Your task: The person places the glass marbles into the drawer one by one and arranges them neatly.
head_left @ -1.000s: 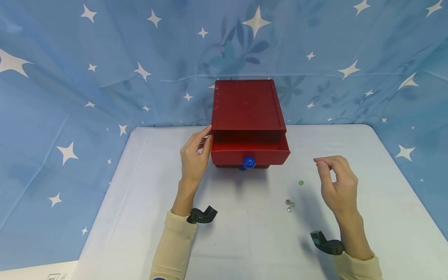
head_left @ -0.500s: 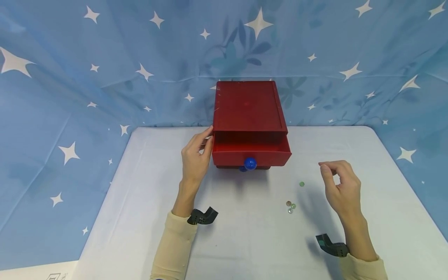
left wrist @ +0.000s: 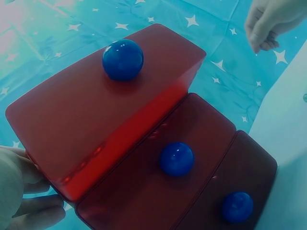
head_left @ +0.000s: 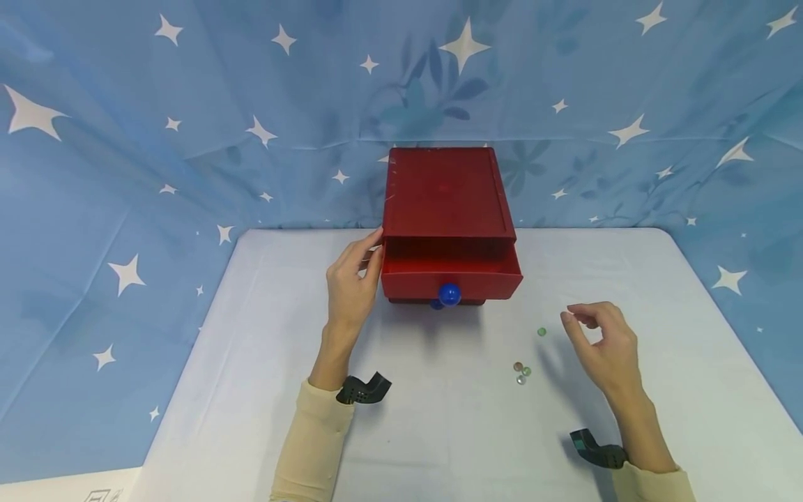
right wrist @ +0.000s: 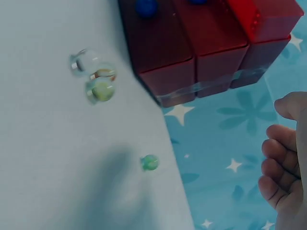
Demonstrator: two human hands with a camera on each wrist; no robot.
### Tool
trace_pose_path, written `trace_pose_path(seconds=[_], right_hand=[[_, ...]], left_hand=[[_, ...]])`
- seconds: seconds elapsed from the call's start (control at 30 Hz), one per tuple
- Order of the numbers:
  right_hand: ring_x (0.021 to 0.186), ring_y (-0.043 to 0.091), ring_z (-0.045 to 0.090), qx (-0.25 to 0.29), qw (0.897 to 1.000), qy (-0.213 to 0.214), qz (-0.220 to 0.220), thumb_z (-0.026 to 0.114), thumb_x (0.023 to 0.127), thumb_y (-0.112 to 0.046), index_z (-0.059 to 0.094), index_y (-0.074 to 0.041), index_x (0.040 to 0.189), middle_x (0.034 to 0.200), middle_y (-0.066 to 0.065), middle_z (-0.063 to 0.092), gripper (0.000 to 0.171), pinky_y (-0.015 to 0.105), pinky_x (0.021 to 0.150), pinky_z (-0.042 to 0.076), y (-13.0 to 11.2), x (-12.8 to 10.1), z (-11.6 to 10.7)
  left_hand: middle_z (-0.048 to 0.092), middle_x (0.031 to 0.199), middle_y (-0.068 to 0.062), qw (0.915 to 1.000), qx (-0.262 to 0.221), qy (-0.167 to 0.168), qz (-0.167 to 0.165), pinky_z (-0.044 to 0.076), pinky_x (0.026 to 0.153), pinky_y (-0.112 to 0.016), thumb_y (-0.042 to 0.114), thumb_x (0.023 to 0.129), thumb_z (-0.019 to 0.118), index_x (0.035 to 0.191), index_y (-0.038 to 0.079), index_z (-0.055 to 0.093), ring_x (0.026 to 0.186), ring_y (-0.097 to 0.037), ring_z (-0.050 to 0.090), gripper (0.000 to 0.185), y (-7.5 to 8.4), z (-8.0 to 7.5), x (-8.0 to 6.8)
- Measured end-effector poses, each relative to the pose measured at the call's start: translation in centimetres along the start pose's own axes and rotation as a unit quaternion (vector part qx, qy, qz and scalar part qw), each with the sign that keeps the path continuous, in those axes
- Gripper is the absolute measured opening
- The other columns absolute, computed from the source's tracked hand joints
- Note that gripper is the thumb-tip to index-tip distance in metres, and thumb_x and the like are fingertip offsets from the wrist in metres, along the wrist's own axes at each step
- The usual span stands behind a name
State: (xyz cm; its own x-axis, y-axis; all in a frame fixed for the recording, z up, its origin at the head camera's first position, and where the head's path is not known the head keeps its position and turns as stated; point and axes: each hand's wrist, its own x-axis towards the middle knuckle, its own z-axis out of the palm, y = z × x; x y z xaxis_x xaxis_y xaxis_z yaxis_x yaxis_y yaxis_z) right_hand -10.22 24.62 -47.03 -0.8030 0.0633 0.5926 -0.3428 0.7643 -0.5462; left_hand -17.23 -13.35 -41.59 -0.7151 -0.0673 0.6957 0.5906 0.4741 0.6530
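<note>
A: Quick one. What moved since a second ago?

B: The right hand [head_left: 602, 341]. It was up beside the red three-drawer chest [head_left: 447, 202]; now it has dropped lower and nearer the white table [head_left: 439, 432], closing on the lone small green glass marble [head_left: 541, 332]. Its fingers are loosely curled, thumb and forefinger apart, nothing between them.

A: Left hand?

B: Same as before. The left hand [head_left: 351, 286] rests against the left side of the chest, fingers straight and together on the wall, thumb by the top edge. The left wrist view shows fingers [left wrist: 36, 211] tucked at the corner, steadying it.

A: Drawer state?

B: The top red drawer with the round blue knob [head_left: 449, 293] is pulled out, unchanged across frames. The two lower drawers are pushed in, each with its own blue knob [left wrist: 176, 158]. Can't see inside the open one.

A: Marbles?

B: None moved. Single green one just left of the right fingertips, not touched. A cluster of three small glass marbles [head_left: 521, 371] sits nearer the person, apart from it; in the right wrist view [right wrist: 96, 76] they look blurred.

A: Read?

B: I'd judge a pickup of the green marble is starting; nothing pinched yet.
</note>
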Motion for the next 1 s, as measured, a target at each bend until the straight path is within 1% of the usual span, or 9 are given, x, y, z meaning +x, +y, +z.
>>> trace_pose_path(seconds=[0.17,0.37,0.5,0.67,0.77,1.0], right_hand=[[0.092,-0.008,0.044,-0.003,1.0,-0.016,0.008,0.073,0.086,-0.006,0.069,0.003,0.102,0.092,0.014,0.065,0.019,0.005,0.081,0.034,0.7,-0.6,0.4],[0.087,-0.005,0.043,-0.011,0.999,-0.032,0.017,0.075,0.084,-0.005,0.069,0.001,0.102,0.09,0.011,0.065,0.019,0.012,0.074,0.037,1.6,-1.2,0.8],[0.084,0.0,0.045,-0.019,0.999,-0.041,0.019,0.076,0.082,-0.005,0.07,0.0,0.102,0.089,0.011,0.065,0.022,0.015,0.071,0.037,2.1,-1.5,1.2],[0.085,0.001,0.046,-0.021,0.998,-0.055,0.019,0.078,0.079,-0.005,0.069,0.001,0.103,0.089,0.012,0.065,0.026,0.015,0.072,0.037,2.5,-1.8,1.5],[0.085,0.002,0.046,-0.022,0.997,-0.068,0.028,0.079,0.079,-0.007,0.069,0.0,0.104,0.09,0.011,0.066,0.028,0.014,0.072,0.037,2.7,-1.9,1.6],[0.083,0.014,0.049,-0.035,0.993,-0.1,0.045,0.079,0.081,-0.012,0.069,-0.002,0.106,0.091,0.011,0.064,0.029,0.012,0.07,0.037,3.1,-2.2,1.8]], left_hand=[[0.073,0.115,-0.012,1.0,-0.004,0.003,0.0,0.063,0.08,-0.034,0.012,0.098,0.063,0.132,0.009,0.066,0.089,-0.024,0.075,0.034,0.1,0.0,0.0],[0.073,0.115,-0.012,1.0,-0.003,0.003,0.001,0.063,0.08,-0.034,0.011,0.098,0.063,0.133,0.01,0.066,0.091,-0.023,0.075,0.035,-0.1,0.1,-0.1],[0.073,0.115,-0.012,0.9999,-0.008,0.005,0.002,0.064,0.08,-0.036,0.01,0.097,0.064,0.131,0.008,0.067,0.091,-0.024,0.075,0.034,0.1,0.2,-0.1],[0.073,0.114,-0.013,0.9999,-0.011,0.009,0.002,0.064,0.079,-0.038,0.008,0.097,0.064,0.131,0.008,0.067,0.091,-0.024,0.075,0.034,0.2,0.1,-0.1],[0.073,0.114,-0.013,0.9999,-0.008,0.008,0.002,0.064,0.079,-0.038,0.007,0.097,0.064,0.131,0.008,0.067,0.09,-0.024,0.075,0.034,0.2,0.1,-0.1],[0.073,0.115,-0.012,1.0,0.0,0.006,0.0,0.064,0.08,-0.036,0.011,0.097,0.064,0.132,0.011,0.066,0.09,-0.023,0.074,0.035,0.1,0.1,-0.1]])
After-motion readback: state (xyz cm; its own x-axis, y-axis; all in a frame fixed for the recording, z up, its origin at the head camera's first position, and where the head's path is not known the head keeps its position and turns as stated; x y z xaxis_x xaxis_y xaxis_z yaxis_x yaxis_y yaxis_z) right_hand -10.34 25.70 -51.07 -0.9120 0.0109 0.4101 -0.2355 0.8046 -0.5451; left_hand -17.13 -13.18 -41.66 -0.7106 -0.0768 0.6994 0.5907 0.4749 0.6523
